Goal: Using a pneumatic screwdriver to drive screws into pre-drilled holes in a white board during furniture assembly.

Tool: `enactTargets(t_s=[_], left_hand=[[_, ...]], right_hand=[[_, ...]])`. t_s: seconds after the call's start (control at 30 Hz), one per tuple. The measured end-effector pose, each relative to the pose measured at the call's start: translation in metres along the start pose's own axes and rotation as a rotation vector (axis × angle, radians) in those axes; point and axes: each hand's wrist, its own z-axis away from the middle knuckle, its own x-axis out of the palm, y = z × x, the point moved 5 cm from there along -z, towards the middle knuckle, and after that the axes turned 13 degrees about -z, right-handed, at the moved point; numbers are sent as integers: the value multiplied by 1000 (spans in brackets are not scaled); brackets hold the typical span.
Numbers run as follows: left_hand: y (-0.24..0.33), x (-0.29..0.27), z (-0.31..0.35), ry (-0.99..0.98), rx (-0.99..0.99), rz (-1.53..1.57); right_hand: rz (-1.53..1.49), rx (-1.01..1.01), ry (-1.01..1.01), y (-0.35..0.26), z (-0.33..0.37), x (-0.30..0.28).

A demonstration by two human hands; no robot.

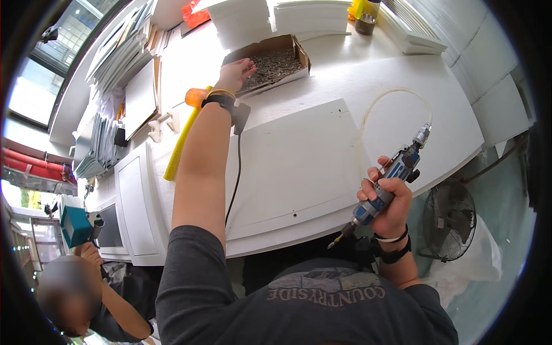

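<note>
In my right hand (388, 204) is a grey and blue air screwdriver (397, 172), its bit angled down toward me and a clear hose (397, 91) curving from its far end. My left arm stretches out to a low cardboard box (299, 72) full of small screws (273, 66). Over the box's left side, the fingers of my left hand (237, 76) are pinched together; what they hold is too small to make out. A white panel (293, 167) lies before me, with small dark holes or screws near its edges.
A mallet with an orange head and yellow handle (181, 144) lies beside my left forearm. White panels (305, 17) are stacked behind the box. To the right stands a black fan (451, 218). At the lower left, another person holds a teal and white tool (77, 226).
</note>
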Motion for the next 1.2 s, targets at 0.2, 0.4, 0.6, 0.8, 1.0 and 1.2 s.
enactTargets(t_s=[0.2, 0.4, 0.6, 0.8, 1.0, 1.2], left_hand=[[-2, -3, -2, -28, -104, 412], [6, -12, 34, -67, -202, 584], [3, 14, 148, -385, -390, 516], [-76, -33, 299, -399, -583, 86], [-85, -18, 318, -359, -253, -305], [-86, 19, 306, 189, 613, -895]], right_hand=[[-31, 24, 1, 3, 3, 2], [-25, 40, -31, 7, 1, 2], [-93, -29, -114, -13, 8, -3], [-139, 64, -170, 4, 6, 9], [-72, 72, -169, 22, 17, 15], [7, 104, -191, 39, 34, 25]])
